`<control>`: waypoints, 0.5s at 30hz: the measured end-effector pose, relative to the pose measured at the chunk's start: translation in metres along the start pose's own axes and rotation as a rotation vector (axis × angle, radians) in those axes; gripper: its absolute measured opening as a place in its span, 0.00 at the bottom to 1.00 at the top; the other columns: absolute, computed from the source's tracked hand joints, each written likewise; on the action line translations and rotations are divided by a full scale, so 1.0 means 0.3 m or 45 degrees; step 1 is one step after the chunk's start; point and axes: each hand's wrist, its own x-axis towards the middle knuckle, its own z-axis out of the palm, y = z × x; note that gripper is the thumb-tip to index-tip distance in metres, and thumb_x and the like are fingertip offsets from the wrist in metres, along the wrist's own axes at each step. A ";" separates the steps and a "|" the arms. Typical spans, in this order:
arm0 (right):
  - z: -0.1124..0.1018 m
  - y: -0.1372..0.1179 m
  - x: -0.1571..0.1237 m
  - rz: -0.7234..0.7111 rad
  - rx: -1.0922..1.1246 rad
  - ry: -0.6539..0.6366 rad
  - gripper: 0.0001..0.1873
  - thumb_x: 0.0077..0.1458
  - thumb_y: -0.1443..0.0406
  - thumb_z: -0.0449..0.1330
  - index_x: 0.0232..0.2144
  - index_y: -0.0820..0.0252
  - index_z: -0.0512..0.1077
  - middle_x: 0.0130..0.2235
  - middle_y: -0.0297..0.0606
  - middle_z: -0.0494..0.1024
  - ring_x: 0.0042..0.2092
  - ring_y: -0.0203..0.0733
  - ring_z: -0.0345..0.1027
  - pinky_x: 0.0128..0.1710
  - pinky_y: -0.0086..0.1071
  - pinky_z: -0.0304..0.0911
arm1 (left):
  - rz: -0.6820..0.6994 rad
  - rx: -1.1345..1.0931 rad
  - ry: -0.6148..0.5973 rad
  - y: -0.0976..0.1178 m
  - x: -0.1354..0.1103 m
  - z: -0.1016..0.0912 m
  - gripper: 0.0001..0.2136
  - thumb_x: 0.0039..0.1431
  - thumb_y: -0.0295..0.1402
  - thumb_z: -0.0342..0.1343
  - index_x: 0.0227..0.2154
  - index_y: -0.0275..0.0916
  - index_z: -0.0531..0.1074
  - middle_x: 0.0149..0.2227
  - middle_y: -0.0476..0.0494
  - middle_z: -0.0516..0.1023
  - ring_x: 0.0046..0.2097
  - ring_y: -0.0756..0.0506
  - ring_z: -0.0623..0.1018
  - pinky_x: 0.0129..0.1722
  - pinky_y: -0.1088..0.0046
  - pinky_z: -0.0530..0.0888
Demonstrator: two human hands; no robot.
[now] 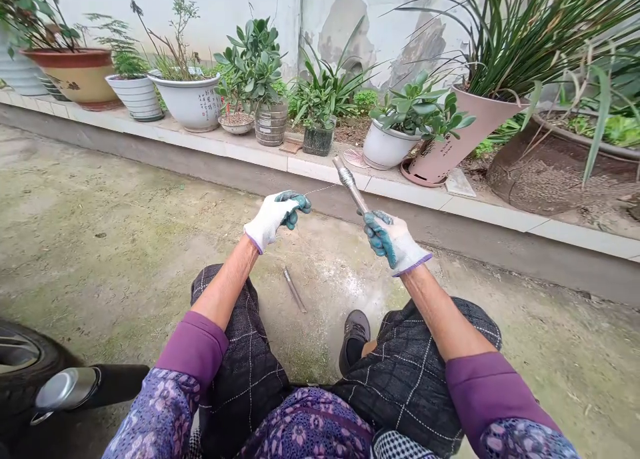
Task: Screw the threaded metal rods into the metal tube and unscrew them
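Observation:
My right hand (387, 239), in a white glove with a green-blue coated palm, is wrapped round a metal rod (356, 194) that tilts up and to the left. Silvery wire (345, 174) is coiled in a band near the rod's upper end. From that coil a thin strand (323, 189) runs left to my left hand (286, 212), gloved the same way, whose closed fingers pinch it. On the ground between my legs lies a second, slimmer rod (295, 290), with a shiny band near its upper end.
A tiled ledge (240, 151) crosses ahead, lined with potted plants, among them a white pot (187, 102) and a tall pink pot (445, 132). At the lower left are a tyre (30, 359) and a silver-and-black cylinder (75, 389). My shoe (356, 329) rests on the concrete.

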 end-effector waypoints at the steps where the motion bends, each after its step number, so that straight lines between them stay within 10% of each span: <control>1: -0.008 -0.002 0.006 -0.019 0.022 -0.002 0.25 0.44 0.54 0.67 0.43 0.61 0.72 0.19 0.22 0.60 0.15 0.26 0.45 0.11 0.23 0.38 | -0.036 -0.036 -0.006 0.004 0.000 -0.006 0.09 0.48 0.35 0.59 0.31 0.34 0.76 0.26 0.48 0.74 0.19 0.55 0.64 0.17 0.78 0.62; 8: -0.033 -0.033 -0.083 -0.140 0.136 -0.422 0.25 0.51 0.52 0.65 0.47 0.60 0.71 0.20 0.23 0.58 0.16 0.26 0.41 0.11 0.23 0.37 | -0.140 0.136 0.061 -0.020 0.021 -0.024 0.07 0.46 0.32 0.60 0.29 0.34 0.77 0.17 0.55 0.60 0.17 0.55 0.58 0.13 0.79 0.58; 15: -0.065 -0.023 -0.119 0.203 -0.610 -0.787 0.22 0.42 0.54 0.68 0.39 0.59 0.78 0.19 0.29 0.66 0.16 0.29 0.49 0.12 0.24 0.44 | -0.144 0.428 -0.044 -0.055 0.011 -0.041 0.06 0.43 0.31 0.63 0.26 0.35 0.78 0.17 0.49 0.69 0.18 0.53 0.63 0.17 0.77 0.60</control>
